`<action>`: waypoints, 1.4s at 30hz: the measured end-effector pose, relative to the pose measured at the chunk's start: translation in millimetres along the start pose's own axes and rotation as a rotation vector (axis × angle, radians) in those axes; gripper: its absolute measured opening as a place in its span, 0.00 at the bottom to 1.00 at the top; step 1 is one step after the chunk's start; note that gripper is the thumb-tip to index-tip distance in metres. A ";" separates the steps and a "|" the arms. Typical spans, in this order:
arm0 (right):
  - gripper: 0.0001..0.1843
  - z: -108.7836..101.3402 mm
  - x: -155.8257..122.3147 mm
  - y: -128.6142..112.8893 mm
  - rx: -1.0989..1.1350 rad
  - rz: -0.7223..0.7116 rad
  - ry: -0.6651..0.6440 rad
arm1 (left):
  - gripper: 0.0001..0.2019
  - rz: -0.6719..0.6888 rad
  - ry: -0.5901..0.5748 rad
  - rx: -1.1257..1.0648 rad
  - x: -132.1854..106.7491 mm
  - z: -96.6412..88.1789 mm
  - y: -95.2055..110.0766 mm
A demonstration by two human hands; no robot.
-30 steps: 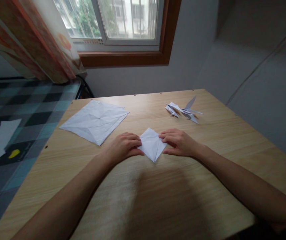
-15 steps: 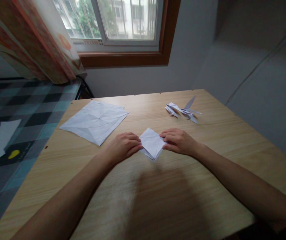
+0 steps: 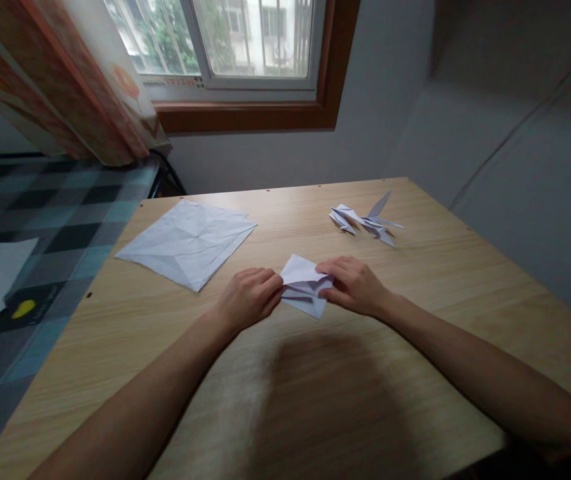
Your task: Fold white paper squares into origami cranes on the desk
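Note:
A small white folded paper (image 3: 299, 271) lies on the wooden table between my hands, with its near layers parted and lifted. My left hand (image 3: 252, 295) pinches its left corner, thumb and fingers pressed together. On the right side, my right hand (image 3: 354, 283) grips the opposite corner, its index finger over the upper layer and the thumb at the lower flap. The insides of the folds are partly hidden by my fingers.
Creased white paper sheets (image 3: 190, 243) lie at the table's back left. Folded paper figures (image 3: 365, 220) stand at the back right. The wooden table (image 3: 215, 407) borders a checked cloth (image 3: 70, 240) on the left; a window (image 3: 260, 40) and wall are beyond.
The front layers of the folded paper have opened upward between my hands, and its near point has shifted slightly right. Both hands stay at the side corners.

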State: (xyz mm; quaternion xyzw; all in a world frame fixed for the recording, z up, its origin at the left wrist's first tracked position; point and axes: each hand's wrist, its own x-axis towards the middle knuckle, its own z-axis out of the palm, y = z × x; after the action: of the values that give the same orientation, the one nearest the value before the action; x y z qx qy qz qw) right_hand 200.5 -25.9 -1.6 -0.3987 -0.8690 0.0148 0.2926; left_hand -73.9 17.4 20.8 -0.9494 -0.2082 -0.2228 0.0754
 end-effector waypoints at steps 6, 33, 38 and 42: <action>0.08 3.7 -0.8 6.9 0.045 -0.048 0.043 | 0.11 0.008 -0.001 -0.113 -0.9 3.0 -0.8; 0.12 21.5 12.9 -45.1 -0.147 -0.140 0.041 | 0.09 0.020 0.137 0.190 10.4 0.9 26.8; 0.17 23.1 20.8 -40.0 -0.047 -0.060 -0.115 | 0.08 0.045 0.232 0.228 10.3 0.2 26.6; 0.14 19.1 21.7 -37.8 0.061 -0.071 -0.099 | 0.18 0.161 0.355 0.147 9.3 -2.6 25.0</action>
State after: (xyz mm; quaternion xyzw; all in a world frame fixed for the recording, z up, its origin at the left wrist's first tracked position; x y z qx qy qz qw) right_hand 153.5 -32.4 3.2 -0.3574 -0.8952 0.0507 0.2614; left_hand -56.6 -2.4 26.0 -0.9007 -0.1307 -0.3643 0.1974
